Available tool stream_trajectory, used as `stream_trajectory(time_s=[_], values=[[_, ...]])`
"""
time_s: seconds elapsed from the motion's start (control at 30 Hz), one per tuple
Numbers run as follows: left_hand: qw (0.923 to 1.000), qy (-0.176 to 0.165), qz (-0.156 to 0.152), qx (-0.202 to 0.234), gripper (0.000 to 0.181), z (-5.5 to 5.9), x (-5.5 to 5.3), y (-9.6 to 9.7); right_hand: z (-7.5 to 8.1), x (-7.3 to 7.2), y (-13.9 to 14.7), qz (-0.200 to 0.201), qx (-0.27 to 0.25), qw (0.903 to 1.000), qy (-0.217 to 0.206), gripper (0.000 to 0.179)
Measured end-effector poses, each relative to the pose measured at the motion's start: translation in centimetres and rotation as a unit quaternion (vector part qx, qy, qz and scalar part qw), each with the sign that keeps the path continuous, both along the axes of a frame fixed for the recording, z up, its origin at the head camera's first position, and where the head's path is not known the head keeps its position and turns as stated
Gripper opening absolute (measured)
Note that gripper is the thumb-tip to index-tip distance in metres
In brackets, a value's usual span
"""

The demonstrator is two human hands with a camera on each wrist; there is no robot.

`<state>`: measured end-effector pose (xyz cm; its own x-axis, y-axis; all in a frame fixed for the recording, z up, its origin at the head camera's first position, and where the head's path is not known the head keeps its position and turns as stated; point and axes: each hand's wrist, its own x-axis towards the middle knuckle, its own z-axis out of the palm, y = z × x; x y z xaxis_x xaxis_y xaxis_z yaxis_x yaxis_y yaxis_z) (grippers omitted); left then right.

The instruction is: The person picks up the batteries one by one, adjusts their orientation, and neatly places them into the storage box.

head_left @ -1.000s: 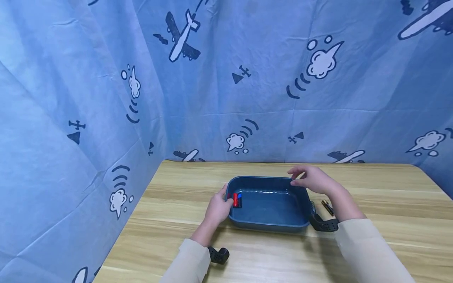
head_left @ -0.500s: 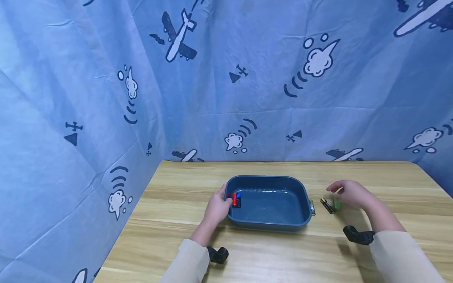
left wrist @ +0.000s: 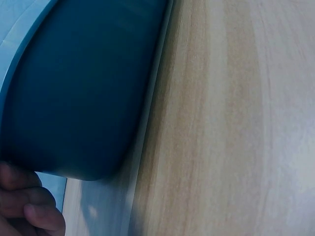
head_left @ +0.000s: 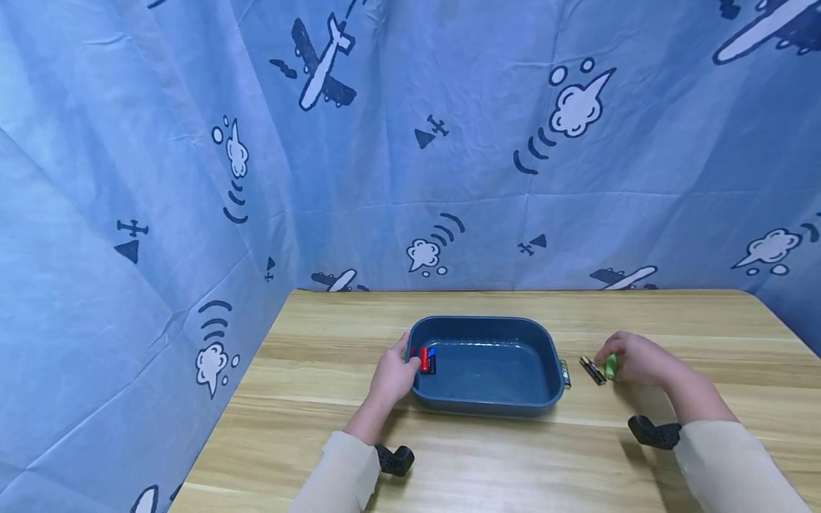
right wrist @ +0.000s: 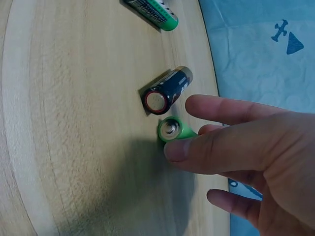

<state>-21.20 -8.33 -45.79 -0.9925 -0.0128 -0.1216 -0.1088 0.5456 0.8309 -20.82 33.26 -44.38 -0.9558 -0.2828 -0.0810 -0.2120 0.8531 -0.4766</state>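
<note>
My left hand (head_left: 393,374) grips the left wall of a dark blue plastic basin (head_left: 487,411), thumb over the rim and fingers outside; curled fingers show by its wall in the left wrist view. Inside, by the thumb, a red battery (head_left: 424,360) and a black battery with a blue end (head_left: 432,361) lie side by side. To the right of the basin, my right hand (head_left: 641,360) pinches a green battery (right wrist: 172,129) low over the table, its thumb against the side and a finger partly hidden behind. Just beside it lies a black battery with a gold end (right wrist: 167,91).
Another battery, green and dark (head_left: 565,374), lies against the basin's right end. The wood-grain table (head_left: 500,463) runs back to a blue curtain (head_left: 487,178) printed with planes, which also hangs along the left side.
My right hand has moved from over the basin's right rim out to the right and down to the green battery, taking hold of it. The left hand stays on the basin.
</note>
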Motion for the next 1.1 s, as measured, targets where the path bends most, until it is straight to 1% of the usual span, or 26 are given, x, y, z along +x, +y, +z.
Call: stream_trajectory(time_s=[0.17,0.33,0.5,0.6,0.7,0.8,0.9,0.97,1.03,1.1], values=[[1.0000,0.005,-0.001,-0.003,0.058,0.04,0.00,0.03,0.17,-0.07,0.07,-0.005,0.014,0.9999,-0.005,0.031],[1.0000,0.007,-0.003,-0.004,0.058,0.08,0.07,0.03,0.10,-0.16,0.24,-0.017,0.012,0.9995,-0.025,0.022],[1.0000,0.007,-0.002,-0.001,0.058,0.13,0.11,0.03,0.09,-0.19,0.37,-0.027,0.012,0.9988,-0.039,0.020],[1.0000,0.007,-0.002,-0.002,0.058,0.18,0.15,0.02,-0.07,-0.22,0.48,-0.036,0.020,0.9982,-0.042,0.025],[1.0000,0.008,-0.002,-0.003,0.058,0.14,0.13,0.01,-0.27,-0.24,0.58,-0.043,0.018,0.9976,-0.051,0.039],[1.0000,0.009,-0.002,-0.002,0.058,0.07,0.08,0.01,-0.40,-0.23,0.67,-0.040,-0.008,0.9970,-0.065,0.056],[1.0000,0.007,-0.002,0.000,0.058,0.00,0.03,0.02,-0.27,-0.15,0.84,-0.019,-0.042,0.9952,-0.087,0.068],[1.0000,0.005,-0.001,0.001,0.058,0.03,0.03,0.01,-0.17,-0.10,0.92,-0.001,-0.059,0.9931,-0.101,0.070],[1.0000,0.005,0.000,0.000,0.058,0.04,0.02,0.00,-0.13,-0.07,0.98,0.016,-0.075,0.9905,-0.114,0.068],[1.0000,0.007,0.001,-0.001,0.058,0.06,-0.01,-0.01,-0.18,-0.09,0.99,0.024,-0.080,0.9894,-0.118,0.064]])
